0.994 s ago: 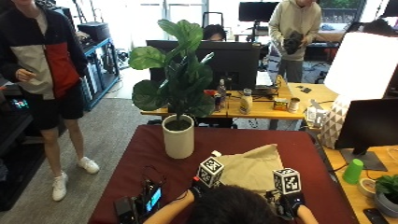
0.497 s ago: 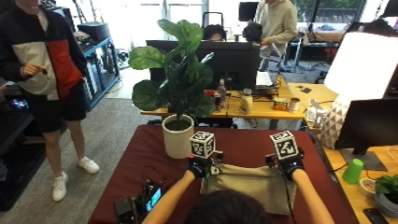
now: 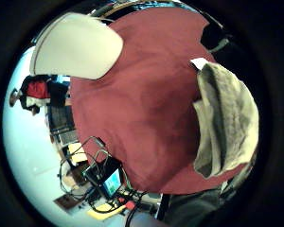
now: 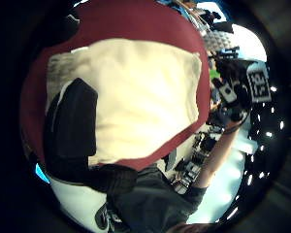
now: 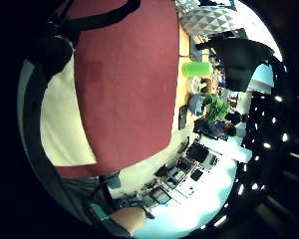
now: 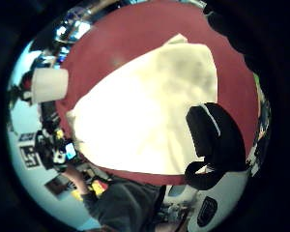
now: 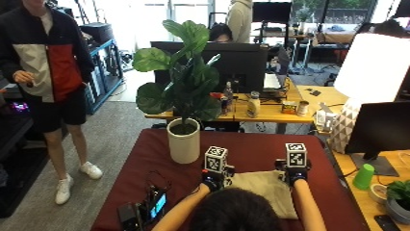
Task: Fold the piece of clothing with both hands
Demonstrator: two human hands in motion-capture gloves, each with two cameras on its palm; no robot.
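Clothing (image 7: 266,187), a beige knit-textured piece, lies flat as a roughly rectangular folded shape on the dark red counter (image 7: 154,163), on the near side of the white plant pot (image 7: 184,147) and to its right. In the left thumb side palm view the cloth (image 4: 136,97) appears pale cream and smooth, with one slightly darker corner region. In the left little finger side palm view an edge of the cloth (image 3: 225,120) is lifted and shows stacked layers above the counter surface (image 3: 146,104).

The white plant pot holds a large-leaved green plant (image 7: 185,77). Beyond the pot, a wooden desk carries bottles and a monitor. A green cup (image 7: 363,176) stands off the counter, far right of the pot.

The left hand (image 7: 211,182) sits at the far left corner of the clothing, closest to the pot. A black gloved thumb (image 4: 75,121) lies across the cloth edge, so this grip appears to pinch the cloth, though the fingers beneath are hidden.

The right hand (image 7: 295,177) sits at the far right corner, farther from the pot. A curled gloved digit (image 6: 215,142) rests over the cloth edge (image 6: 145,116), pinching it.

A small lit device (image 7: 155,204) lies on the counter, nearer the person than the pot.
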